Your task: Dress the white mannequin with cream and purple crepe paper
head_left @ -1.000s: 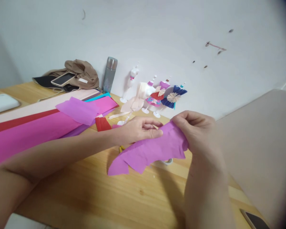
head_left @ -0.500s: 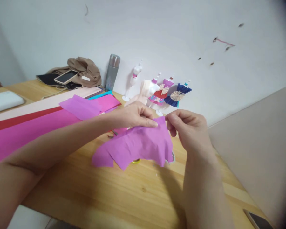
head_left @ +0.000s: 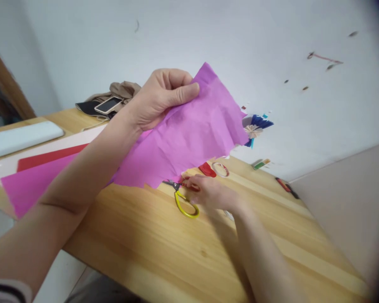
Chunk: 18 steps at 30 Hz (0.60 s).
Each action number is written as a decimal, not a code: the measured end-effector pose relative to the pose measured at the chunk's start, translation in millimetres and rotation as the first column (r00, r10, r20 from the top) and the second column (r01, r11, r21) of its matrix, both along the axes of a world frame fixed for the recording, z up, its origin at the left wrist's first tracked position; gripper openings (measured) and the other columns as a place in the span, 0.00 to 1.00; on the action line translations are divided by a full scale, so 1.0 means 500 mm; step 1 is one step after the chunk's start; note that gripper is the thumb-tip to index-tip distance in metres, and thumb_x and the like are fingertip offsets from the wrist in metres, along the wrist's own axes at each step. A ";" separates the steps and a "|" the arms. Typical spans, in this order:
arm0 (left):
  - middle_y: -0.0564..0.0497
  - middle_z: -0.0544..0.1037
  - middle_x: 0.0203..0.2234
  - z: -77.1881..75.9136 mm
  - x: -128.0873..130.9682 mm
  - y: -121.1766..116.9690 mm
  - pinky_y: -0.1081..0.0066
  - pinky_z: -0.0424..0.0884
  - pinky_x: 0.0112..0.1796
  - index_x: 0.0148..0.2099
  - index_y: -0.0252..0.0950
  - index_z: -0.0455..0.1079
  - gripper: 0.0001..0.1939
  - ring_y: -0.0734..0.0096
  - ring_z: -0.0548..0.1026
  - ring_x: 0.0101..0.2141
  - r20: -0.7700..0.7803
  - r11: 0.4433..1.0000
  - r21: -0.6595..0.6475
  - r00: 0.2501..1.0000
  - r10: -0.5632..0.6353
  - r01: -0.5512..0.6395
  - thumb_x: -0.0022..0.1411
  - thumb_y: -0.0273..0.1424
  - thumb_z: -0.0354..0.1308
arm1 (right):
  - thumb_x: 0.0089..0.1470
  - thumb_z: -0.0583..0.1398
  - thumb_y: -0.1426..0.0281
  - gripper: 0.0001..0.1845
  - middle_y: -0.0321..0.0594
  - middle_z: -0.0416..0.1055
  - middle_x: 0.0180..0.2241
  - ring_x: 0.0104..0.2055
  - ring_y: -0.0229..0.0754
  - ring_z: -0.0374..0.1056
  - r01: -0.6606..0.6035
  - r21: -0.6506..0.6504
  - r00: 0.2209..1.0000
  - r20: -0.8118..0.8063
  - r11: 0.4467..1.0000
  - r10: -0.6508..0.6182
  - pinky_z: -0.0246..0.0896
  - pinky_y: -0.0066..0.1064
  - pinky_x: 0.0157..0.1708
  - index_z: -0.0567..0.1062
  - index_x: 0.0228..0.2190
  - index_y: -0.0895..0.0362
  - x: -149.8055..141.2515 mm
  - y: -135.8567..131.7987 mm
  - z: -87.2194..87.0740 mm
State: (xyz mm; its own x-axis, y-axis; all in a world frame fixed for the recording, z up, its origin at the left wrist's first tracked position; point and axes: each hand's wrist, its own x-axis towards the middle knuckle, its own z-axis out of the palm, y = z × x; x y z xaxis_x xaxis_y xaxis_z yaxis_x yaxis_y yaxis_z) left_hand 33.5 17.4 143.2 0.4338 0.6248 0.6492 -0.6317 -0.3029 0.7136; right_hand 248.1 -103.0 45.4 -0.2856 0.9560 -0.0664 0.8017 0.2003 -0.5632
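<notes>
My left hand [head_left: 172, 94] pinches a crinkled piece of purple paper [head_left: 189, 134] between thumb and fingers near its upper edge. The piece is held up above the table, its lower edge uneven. Beneath it on the table lies a pair of scissors [head_left: 186, 209] with one yellow and one red handle loop, blades pointing left. My right hand [head_left: 210, 191] is closed around the red loop; it is slightly blurred and some fingertips are hidden.
Pink, red and pale sheets [head_left: 34, 181] lie at left, beside a white box-like object [head_left: 25, 136]. Behind are a phone [head_left: 108, 105] and brown cloth [head_left: 126, 89]. A small dress form in blue [head_left: 260, 122] stands near the wall. A tape ring [head_left: 220, 169] and red-black cutter [head_left: 286, 187] lie right.
My left hand has lifted the purple paper up and away from the table. My right hand has left the paper's edge and moved down to the scissors. The view has shifted left.
</notes>
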 end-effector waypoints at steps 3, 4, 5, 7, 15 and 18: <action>0.56 0.69 0.18 0.011 -0.009 -0.006 0.81 0.60 0.22 0.25 0.26 0.67 0.14 0.86 0.67 0.18 0.012 0.998 -0.041 0.999 0.048 -0.047 0.64 0.17 0.60 | 0.44 0.62 0.77 0.10 0.34 0.72 0.30 0.30 0.38 0.66 -0.023 -0.017 0.971 0.236 1.000 0.027 0.58 0.31 0.30 0.71 0.30 0.52 -0.019 -0.002 -0.009; 0.56 0.69 0.18 0.013 -0.009 -0.007 0.81 0.60 0.22 0.25 0.27 0.67 0.15 0.86 0.66 0.18 0.024 0.997 -0.063 0.999 0.048 -0.047 0.65 0.17 0.59 | 0.46 0.61 0.77 0.10 0.35 0.72 0.32 0.32 0.39 0.67 -0.024 -0.008 0.964 0.264 1.000 0.025 0.59 0.32 0.32 0.71 0.32 0.52 -0.026 -0.003 -0.008; 0.56 0.69 0.18 0.013 -0.009 -0.006 0.81 0.60 0.22 0.25 0.27 0.66 0.15 0.86 0.66 0.18 0.036 0.995 -0.088 0.998 0.050 -0.046 0.65 0.18 0.59 | 0.49 0.59 0.76 0.08 0.36 0.72 0.32 0.32 0.40 0.67 -0.021 -0.010 0.957 0.289 1.000 0.023 0.60 0.33 0.33 0.70 0.32 0.51 -0.033 -0.004 -0.006; 0.56 0.70 0.18 0.011 -0.006 0.001 0.80 0.61 0.23 0.26 0.28 0.66 0.15 0.85 0.66 0.19 0.058 0.990 -0.133 0.997 0.054 -0.046 0.66 0.20 0.60 | 0.54 0.56 0.73 0.06 0.38 0.72 0.33 0.33 0.42 0.69 -0.023 -0.017 0.947 0.319 1.000 0.028 0.61 0.36 0.34 0.69 0.34 0.51 -0.043 -0.004 -0.002; 0.55 0.76 0.22 -0.018 0.018 0.038 0.80 0.68 0.29 0.33 0.28 0.71 0.08 0.82 0.72 0.24 0.105 0.986 -0.156 0.993 -0.050 0.066 0.68 0.20 0.57 | 0.52 0.55 0.77 0.20 0.42 0.76 0.42 0.41 0.45 0.72 -0.051 0.027 0.967 0.250 0.998 0.043 0.65 0.37 0.41 0.68 0.47 0.50 -0.012 -0.031 -0.028; 0.53 0.79 0.25 -0.030 0.025 0.039 0.78 0.72 0.33 0.37 0.28 0.72 0.06 0.79 0.76 0.28 0.140 0.982 -0.109 0.981 -0.136 0.152 0.68 0.21 0.57 | 0.50 0.57 0.78 0.26 0.45 0.74 0.47 0.45 0.45 0.72 0.004 0.013 0.980 0.199 1.000 -0.007 0.66 0.36 0.44 0.66 0.52 0.52 0.013 -0.061 -0.035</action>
